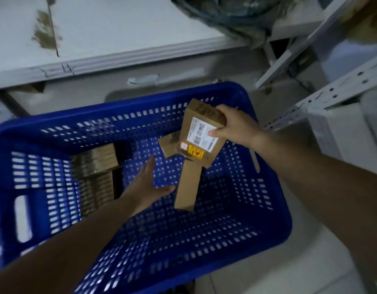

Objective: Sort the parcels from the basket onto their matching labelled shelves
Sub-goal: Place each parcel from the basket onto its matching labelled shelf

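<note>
A big blue perforated basket [274, 200] fills the middle of the view. My right hand [236, 126] grips the top corner of a brown cardboard parcel [199, 145] with a white label and a yellow sticker, held up over the basket's far right side. My left hand [146, 185] reaches down inside the basket with fingers straight and spread, holding nothing. Just right of it a long narrow cardboard parcel [188, 185] leans on the basket floor. Another small parcel [168, 145] lies behind it, and blurred brown parcels [94, 164] sit at the left side.
A white shelf board [119, 58] with a cracked edge runs along the top. A dark bag [225, 15] lies on it at the right. Grey perforated metal shelf posts [323, 96] stand at the right, with a white box [340, 136] behind them.
</note>
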The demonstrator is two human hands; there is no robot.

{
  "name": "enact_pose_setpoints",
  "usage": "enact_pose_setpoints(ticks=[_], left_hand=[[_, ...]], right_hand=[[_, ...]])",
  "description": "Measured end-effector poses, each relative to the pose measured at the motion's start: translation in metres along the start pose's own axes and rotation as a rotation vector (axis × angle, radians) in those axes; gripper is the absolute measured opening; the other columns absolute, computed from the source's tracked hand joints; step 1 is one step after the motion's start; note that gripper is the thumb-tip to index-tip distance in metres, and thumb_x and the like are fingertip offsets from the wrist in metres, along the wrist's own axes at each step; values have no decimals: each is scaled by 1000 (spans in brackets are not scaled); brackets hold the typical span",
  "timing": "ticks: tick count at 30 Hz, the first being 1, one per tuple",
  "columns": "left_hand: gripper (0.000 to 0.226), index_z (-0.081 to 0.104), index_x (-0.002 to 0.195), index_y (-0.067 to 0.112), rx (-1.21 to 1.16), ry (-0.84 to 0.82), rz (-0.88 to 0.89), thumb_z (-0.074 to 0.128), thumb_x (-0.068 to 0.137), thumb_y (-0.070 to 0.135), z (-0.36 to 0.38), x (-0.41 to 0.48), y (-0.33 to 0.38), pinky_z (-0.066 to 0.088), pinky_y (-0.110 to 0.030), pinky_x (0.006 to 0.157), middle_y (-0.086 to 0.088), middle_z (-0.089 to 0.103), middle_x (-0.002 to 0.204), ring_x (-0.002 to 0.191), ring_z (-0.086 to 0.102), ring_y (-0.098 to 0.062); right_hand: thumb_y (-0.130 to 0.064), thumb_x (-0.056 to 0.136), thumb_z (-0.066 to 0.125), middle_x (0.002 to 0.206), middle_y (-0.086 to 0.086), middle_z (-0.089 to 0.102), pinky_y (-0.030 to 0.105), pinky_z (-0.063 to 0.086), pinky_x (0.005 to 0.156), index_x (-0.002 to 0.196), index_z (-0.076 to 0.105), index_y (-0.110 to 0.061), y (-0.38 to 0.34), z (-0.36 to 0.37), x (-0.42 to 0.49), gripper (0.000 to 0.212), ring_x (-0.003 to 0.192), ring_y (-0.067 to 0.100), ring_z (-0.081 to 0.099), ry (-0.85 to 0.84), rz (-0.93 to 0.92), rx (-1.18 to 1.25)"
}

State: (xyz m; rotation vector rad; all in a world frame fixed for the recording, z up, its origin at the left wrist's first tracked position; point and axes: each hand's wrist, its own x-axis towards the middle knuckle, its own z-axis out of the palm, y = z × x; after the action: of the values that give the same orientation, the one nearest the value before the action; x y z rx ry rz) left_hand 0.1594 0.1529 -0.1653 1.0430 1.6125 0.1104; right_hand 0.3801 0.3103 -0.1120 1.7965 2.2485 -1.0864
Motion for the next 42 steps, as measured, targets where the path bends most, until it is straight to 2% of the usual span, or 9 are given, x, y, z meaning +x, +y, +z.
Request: enact_pose_setpoints(ticks=[5,8,13,17,21,25,34,36,42], left_hand=[[115,4,150,25,-628,123,-34,81,65,22,-37,-31,60,44,-36,91,-7,34,151,122,49,-21],[91,33,142,12,-649,158,-81,80,66,25,-68,-63,91,52,-38,78,-18,59,124,91,64,-25],[74,52,128,14,-648,-58,-22,80,59,14,-122,-142,159,45,-51,102,-15,63,121,112,60,-34],[67,55,121,16,-675,-33,141,82,60,4,-153,-214,224,59,-42,76,-12,67,113,99,65,-30],[59,61,110,18,-826,1,283,82,55,15,-168,-289,289,59,-35,66,-14,69,110,91,69,-28],[50,53,113,15,-909,-83,408,74,67,16,-177,-370,361,59,-39,65,-16,72,103,90,71,-32],[63,49,123,32,-808,-29,872,74,65,35,-260,-572,488,56,-36,66,-8,74,103,91,71,-26],[64,44,119,42,-839,-3,980,75,65,29,-277,-613,499,58,-40,67,-9,75,99,90,72,-28],[53,44,131,13,-932,-14,1171,64,83,20,-277,-703,521,56,-46,76,-20,63,122,111,61,-39]], right_hand=[[-32,77,75,93,-9,70,15,53,53,113,52,-27,-30,-50,-57,44,71,-4,69,-127,113,600],[-31,78,74,91,-6,70,24,59,55,102,52,-34,-46,-91,-93,33,71,2,72,-134,155,755],[-26,85,67,104,5,71,25,60,58,118,56,-24,-92,-176,-156,35,75,9,73,-59,157,921],[-22,89,61,118,20,66,32,59,76,124,56,-7,-138,-248,-209,38,102,32,67,117,154,1109],[-25,82,68,113,5,70,39,54,91,107,62,-24,-194,-306,-273,25,102,24,68,40,60,984],[-16,76,76,99,-14,73,17,55,72,111,57,-31,-245,-364,-335,43,92,3,69,1,-59,889],[-36,65,83,109,-19,71,26,57,75,103,58,-61,-337,-529,-526,52,98,11,70,218,-218,659],[-39,60,86,106,-12,73,31,57,79,103,61,-55,-356,-544,-567,52,96,14,70,333,-229,664],[-41,70,78,109,1,70,27,59,67,118,51,-37,-409,-545,-659,55,95,19,70,704,-262,784]])
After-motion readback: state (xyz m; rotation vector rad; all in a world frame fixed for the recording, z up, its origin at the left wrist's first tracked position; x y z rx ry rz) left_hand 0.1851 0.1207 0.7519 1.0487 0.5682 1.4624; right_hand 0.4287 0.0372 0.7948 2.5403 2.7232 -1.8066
